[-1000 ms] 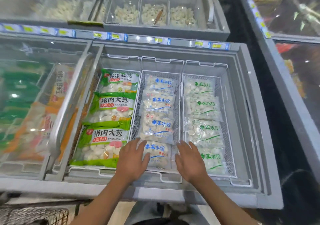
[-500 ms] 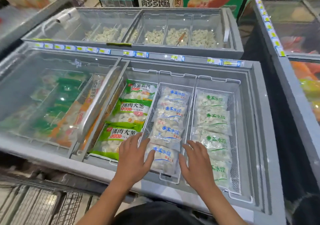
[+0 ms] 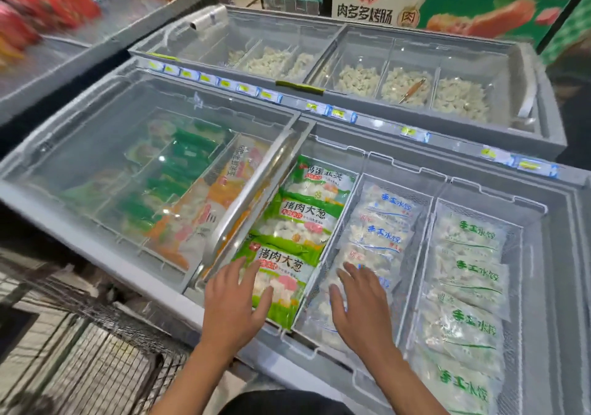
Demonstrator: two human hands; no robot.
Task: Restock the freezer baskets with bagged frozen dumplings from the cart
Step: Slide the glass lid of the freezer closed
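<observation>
now left hand flat, grip wide, on glossy green bag; right hand splayed on crinkly clear bag

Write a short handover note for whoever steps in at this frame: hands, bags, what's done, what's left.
Left hand: open, fingers spread on the nearest green bag.
Right hand: open, flat over the nearest blue-print bag.
Neither hand holds a bag.
Done: left basket shows three green bags; middle basket and right basket each hold rows of clear bags.
Left: fetch more from the cart; its contents are out of view.
</observation>
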